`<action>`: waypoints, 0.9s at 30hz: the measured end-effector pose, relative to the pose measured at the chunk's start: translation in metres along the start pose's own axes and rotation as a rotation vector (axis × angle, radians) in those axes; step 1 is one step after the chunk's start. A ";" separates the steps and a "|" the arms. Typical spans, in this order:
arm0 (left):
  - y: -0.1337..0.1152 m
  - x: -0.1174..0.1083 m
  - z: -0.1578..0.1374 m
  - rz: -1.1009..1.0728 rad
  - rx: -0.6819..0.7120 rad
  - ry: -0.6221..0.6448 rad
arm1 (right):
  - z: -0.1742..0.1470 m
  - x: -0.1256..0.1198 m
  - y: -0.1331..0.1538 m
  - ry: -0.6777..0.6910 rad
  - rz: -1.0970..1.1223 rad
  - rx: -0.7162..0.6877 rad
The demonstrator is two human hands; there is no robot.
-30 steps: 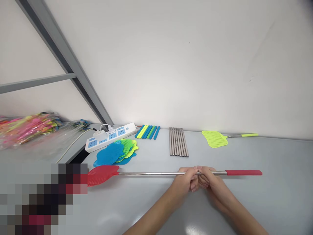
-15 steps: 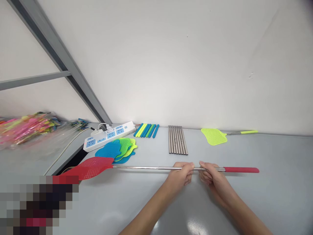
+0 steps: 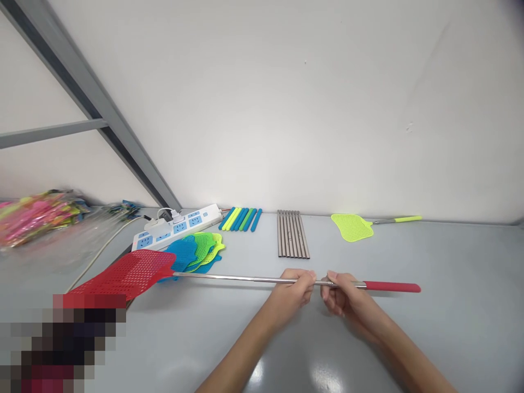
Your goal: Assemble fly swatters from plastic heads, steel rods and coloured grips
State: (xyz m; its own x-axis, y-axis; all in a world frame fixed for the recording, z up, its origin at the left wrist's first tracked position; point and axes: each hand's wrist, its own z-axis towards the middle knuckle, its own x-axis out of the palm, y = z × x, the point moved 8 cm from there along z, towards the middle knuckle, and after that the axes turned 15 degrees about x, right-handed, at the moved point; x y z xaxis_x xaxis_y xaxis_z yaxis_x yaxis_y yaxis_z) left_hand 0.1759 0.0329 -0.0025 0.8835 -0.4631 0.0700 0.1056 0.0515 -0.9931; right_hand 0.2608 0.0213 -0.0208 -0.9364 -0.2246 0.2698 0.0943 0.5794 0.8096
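A red fly swatter [image 3: 135, 270] with a long extended metal rod spans the front of the table, its mesh head to the left and its red grip to the right. My left hand [image 3: 295, 288] is closed round the middle of the rod. Close beside it, my right hand [image 3: 341, 295] pinches the rod just left of the red grip. Behind the swatter's head lie overlapping blue, green and yellow mesh heads [image 3: 200, 248]. Several metal rods [image 3: 293, 234] are lined up beyond my hands, with coloured grip sleeves [image 3: 240, 219] to their left.
A yellow fly swatter [image 3: 352, 227] lies by the wall at the right. A white power strip [image 3: 178, 226] with plugs and a cable stands at the back left. Bagged colourful items [image 3: 41, 215] lie at far left. A blurred patch covers the lower left corner.
The view has shifted slightly, so things sit a little further left. The swatter's mesh head has turned, showing more of its face. Both hands keep their hold on the rod.
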 end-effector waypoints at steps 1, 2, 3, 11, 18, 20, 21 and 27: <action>0.000 0.001 0.000 -0.004 -0.001 0.004 | 0.000 0.002 0.000 0.024 -0.002 0.009; -0.001 0.001 0.000 0.000 -0.004 0.006 | 0.000 0.003 0.000 0.044 0.006 0.007; -0.002 0.001 0.000 0.011 -0.008 0.002 | -0.001 0.003 0.001 0.050 0.019 -0.003; -0.005 0.000 0.000 0.015 -0.035 -0.007 | -0.003 -0.004 -0.001 -0.008 0.081 0.037; -0.005 -0.002 0.001 -0.050 -0.023 -0.013 | -0.003 -0.006 -0.001 -0.012 0.055 0.036; -0.005 -0.001 0.001 -0.058 -0.017 -0.008 | -0.003 -0.007 0.000 -0.010 0.055 0.031; -0.006 -0.001 0.001 -0.064 -0.014 -0.006 | -0.004 -0.007 0.000 -0.008 0.054 0.031; -0.007 -0.003 0.001 -0.161 -0.030 0.007 | -0.007 -0.009 0.004 -0.014 0.013 0.024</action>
State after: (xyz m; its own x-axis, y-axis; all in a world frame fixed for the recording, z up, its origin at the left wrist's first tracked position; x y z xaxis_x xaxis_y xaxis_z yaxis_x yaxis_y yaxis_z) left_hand 0.1732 0.0345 0.0045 0.8529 -0.4696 0.2281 0.2319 -0.0507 -0.9714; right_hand 0.2722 0.0201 -0.0165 -0.9396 -0.2064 0.2729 0.0983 0.6009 0.7932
